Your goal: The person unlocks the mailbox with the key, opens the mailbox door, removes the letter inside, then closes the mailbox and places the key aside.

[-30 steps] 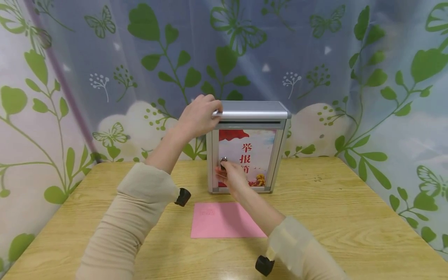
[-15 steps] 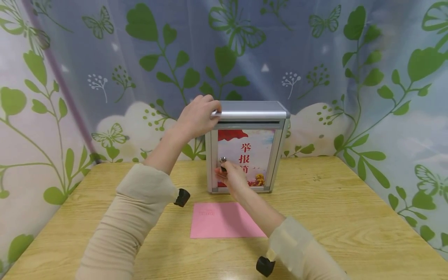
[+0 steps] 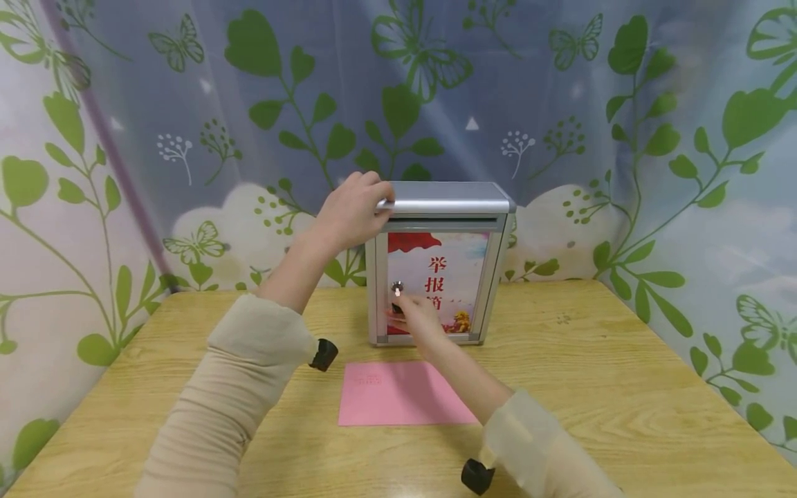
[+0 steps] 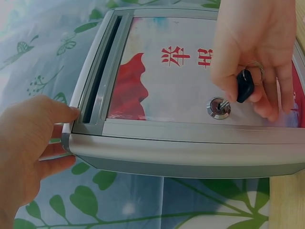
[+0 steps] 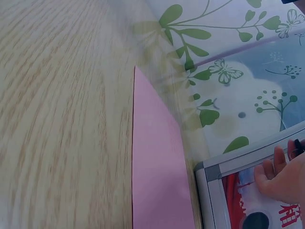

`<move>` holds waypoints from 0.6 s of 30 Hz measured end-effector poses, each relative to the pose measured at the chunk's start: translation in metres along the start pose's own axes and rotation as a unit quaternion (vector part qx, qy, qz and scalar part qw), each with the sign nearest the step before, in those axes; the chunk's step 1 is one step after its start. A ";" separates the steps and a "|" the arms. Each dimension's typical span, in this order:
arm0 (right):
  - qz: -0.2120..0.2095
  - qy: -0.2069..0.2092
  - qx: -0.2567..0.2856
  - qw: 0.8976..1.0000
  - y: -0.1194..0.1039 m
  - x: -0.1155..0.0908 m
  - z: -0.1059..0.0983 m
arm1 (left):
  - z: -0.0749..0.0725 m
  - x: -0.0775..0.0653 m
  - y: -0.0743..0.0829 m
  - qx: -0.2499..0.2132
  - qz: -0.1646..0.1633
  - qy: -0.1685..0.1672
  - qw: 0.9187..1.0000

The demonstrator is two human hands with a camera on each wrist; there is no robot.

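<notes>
A silver metal drop box (image 3: 438, 207) with a slot under its lid and red characters on its front panel stands upright on the table. My left hand (image 3: 355, 207) grips its top left corner, thumb and fingers around the lid's edge. At the left of the panel is a round lock (image 4: 219, 108). Just below it, my right hand (image 3: 418, 318) pinches the black head of a key (image 4: 245, 87), with a ring hanging from it. The key's metal blade points at the keyhole; whether its tip sits inside I cannot tell.
A pink envelope (image 3: 398, 401) lies flat on the wooden table (image 3: 591, 387) in front of the box. Behind and on both sides hangs a curtain (image 3: 486, 90) printed with leaves and butterflies.
My right hand has drawn slightly down and away from the lock with the key, and more of the bright blade shows. The left hand keeps its grip on the box corner.
</notes>
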State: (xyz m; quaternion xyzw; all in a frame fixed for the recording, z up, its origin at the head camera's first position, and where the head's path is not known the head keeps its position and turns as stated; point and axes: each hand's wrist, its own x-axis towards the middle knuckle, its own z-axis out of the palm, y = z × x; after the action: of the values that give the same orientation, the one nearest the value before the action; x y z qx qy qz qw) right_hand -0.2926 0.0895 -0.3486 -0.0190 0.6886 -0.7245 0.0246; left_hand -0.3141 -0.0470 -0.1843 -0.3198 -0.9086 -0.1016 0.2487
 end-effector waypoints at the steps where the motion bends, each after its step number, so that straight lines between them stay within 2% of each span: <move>1: -0.005 -0.004 -0.018 1.000 0.001 0.000 -0.001 | 0.000 0.000 0.000 0.000 0.001 0.001 1.000; 5: -0.018 -0.007 -0.092 0.996 0.000 -0.002 -0.007 | 0.002 -0.001 0.000 -0.001 0.004 0.006 1.000; 11: -0.029 0.003 -0.189 0.982 -0.006 -0.003 -0.016 | 0.002 -0.003 0.001 0.003 0.003 0.010 1.000; 18: -0.043 -0.019 -0.221 0.974 -0.009 -0.005 -0.026 | 0.002 -0.004 0.001 0.003 0.004 0.022 1.000</move>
State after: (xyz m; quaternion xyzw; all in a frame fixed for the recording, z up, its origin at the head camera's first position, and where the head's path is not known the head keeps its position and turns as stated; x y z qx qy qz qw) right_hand -0.2898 0.1160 -0.3409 -0.0669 0.8296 -0.5544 0.0017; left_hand -0.3118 -0.0478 -0.1883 -0.3203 -0.9019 -0.1047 0.2703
